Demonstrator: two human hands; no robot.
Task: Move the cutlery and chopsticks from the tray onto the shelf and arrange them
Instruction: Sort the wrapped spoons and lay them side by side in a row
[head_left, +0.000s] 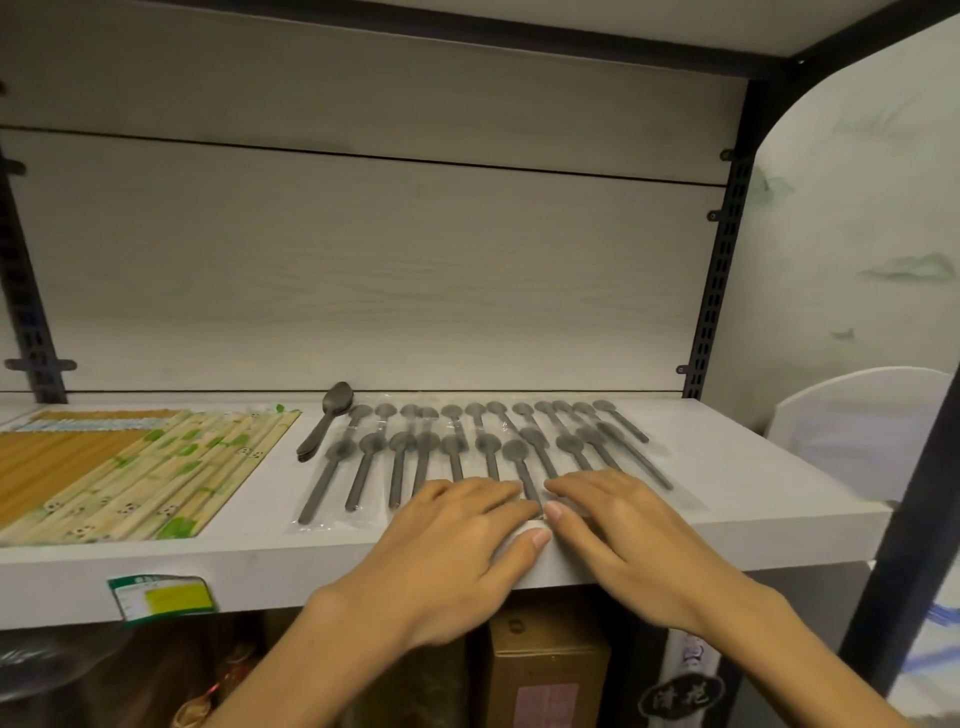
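Note:
Several grey spoons in clear wrappers (457, 447) lie in two rows on the white shelf (769, 499). A small stack of unwrapped metal spoons (324, 418) lies at the left end of the rows. Packs of bamboo chopsticks (130, 467) cover the shelf's left part. My left hand (452, 551) lies flat with straight fingers on the handle ends of the front-row spoons. Beside it, my right hand (618, 525) presses flat on the neighbouring handles, the thumbs of both hands nearly touching at the shelf's front edge. The tray is not in view.
A green and yellow price label (163, 597) sticks to the shelf's front edge. Black slotted uprights (719, 291) frame the shelf. A white chair back (857, 421) stands at the right. Cardboard boxes (548, 670) and bags sit on the level below.

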